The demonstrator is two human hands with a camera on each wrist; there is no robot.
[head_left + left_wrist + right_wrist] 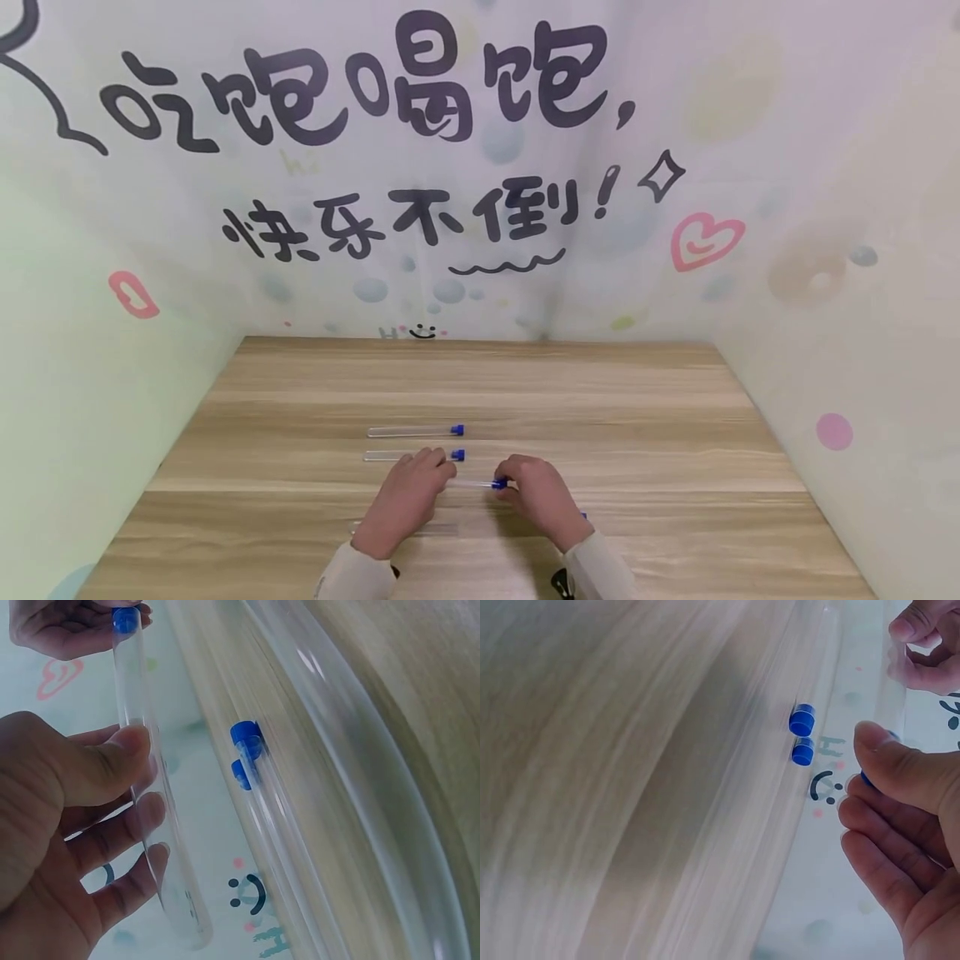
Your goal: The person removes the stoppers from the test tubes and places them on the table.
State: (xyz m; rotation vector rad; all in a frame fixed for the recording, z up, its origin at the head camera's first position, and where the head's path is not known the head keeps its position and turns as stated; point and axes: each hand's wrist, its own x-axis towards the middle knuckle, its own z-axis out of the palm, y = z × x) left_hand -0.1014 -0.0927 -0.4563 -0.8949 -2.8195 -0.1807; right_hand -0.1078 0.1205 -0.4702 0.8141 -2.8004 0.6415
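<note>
wood-grain table, pale lettered wall — left fingers, right fingers, both pinching one blue-capped tube

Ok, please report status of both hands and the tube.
Left hand grips tube; right hand pinches blue cap. Two capped tubes lie beyond. No visible obstruction.

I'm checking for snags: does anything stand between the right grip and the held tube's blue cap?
Nothing visible does: the right grip pinches the blue cap of the tube that the left grip holds. Two other capped tubes lie farther off, not between.
</note>
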